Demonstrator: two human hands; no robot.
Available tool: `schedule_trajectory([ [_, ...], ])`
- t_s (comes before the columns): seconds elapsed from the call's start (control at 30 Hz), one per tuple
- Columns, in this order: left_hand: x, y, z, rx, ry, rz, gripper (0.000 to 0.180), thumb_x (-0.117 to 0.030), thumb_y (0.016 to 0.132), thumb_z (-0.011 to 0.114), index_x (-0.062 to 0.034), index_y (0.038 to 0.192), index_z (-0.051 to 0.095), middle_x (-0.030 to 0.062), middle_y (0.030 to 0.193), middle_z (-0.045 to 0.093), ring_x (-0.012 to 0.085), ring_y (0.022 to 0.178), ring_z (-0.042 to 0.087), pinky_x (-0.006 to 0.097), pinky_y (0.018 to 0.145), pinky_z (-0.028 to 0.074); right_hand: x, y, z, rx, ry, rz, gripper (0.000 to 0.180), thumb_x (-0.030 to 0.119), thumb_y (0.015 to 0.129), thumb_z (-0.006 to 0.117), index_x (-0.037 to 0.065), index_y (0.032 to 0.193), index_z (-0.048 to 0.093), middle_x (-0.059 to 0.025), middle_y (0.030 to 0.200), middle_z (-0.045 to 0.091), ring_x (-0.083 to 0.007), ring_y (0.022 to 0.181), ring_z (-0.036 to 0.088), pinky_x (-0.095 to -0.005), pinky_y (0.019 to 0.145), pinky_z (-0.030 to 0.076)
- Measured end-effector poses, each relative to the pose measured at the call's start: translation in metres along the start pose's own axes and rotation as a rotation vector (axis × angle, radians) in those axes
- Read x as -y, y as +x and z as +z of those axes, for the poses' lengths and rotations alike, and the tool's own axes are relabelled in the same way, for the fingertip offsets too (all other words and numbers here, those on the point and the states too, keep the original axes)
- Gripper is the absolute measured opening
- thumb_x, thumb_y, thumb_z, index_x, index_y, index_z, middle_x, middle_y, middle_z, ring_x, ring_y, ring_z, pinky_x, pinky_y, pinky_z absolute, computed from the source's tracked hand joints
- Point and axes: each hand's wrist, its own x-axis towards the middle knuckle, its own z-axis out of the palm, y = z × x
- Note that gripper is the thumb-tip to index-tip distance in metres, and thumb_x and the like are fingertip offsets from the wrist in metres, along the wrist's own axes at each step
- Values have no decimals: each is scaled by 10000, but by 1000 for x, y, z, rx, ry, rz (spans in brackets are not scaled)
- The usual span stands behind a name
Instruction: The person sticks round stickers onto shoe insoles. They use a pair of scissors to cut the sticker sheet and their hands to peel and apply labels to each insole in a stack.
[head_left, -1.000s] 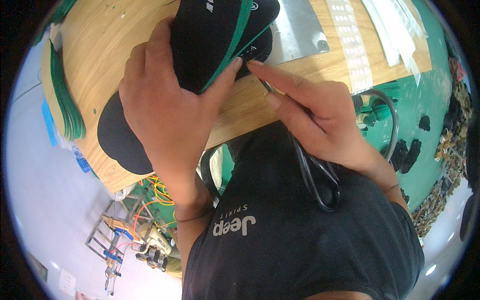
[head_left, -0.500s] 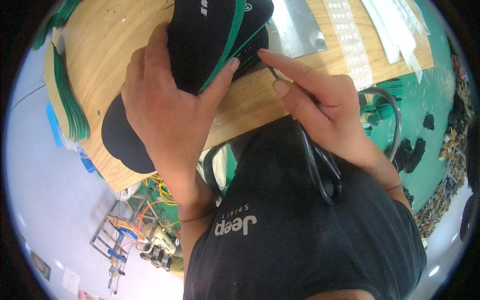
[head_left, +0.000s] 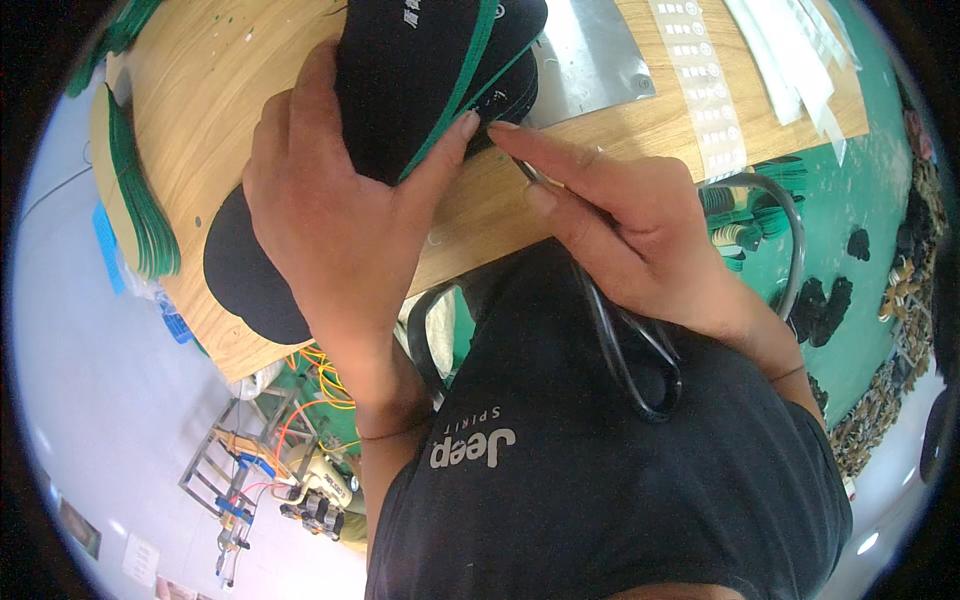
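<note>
My left hand [head_left: 325,200] is wrapped round several black insoles [head_left: 400,90] with green edges, its thumb pressed along their near right side. The insoles are fanned a little apart, and the top one bears white print. My right hand [head_left: 640,220] grips a pair of scissors [head_left: 605,330] with black looped handles hanging below the palm. Its forefinger lies along the blades, and the tips are close to the insole edges by my left thumb; whether they touch I cannot tell. Under my left wrist, another black insole [head_left: 250,275] lies on the wooden table [head_left: 200,90].
A clear plastic sheet [head_left: 595,70], a strip of white printed labels [head_left: 705,90] and white strips [head_left: 780,60] lie on the table's right. Stacked green-edged insoles [head_left: 140,190] are at the left edge. Several bundles [head_left: 770,210] rest on the green floor beyond the right edge.
My right hand has moved left with the scissors, bringing the tips nearer my left thumb. The left hand and the insoles have barely shifted.
</note>
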Motion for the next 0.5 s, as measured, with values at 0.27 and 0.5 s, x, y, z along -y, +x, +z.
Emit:
schedule_trajectory([
  [0.27, -1, -1, -2, 8, 17, -23, 735, -356, 680, 839, 30, 1240, 562, 172, 1121, 624, 273, 1053, 616, 355, 927, 462, 0, -1, -5, -24, 20, 48, 372, 109, 954, 548, 48, 1320, 561, -20, 590, 553, -66, 544, 534, -207, 547, 416],
  [0.5, 0, 1, -2, 2, 14, -9, 744, -353, 670, 846, 35, 1238, 560, 175, 1117, 627, 267, 1045, 619, 349, 926, 463, -1, 0, -2, -51, 36, 95, 381, 99, 953, 541, 52, 1330, 555, -11, 580, 551, -58, 526, 530, -213, 522, 411],
])
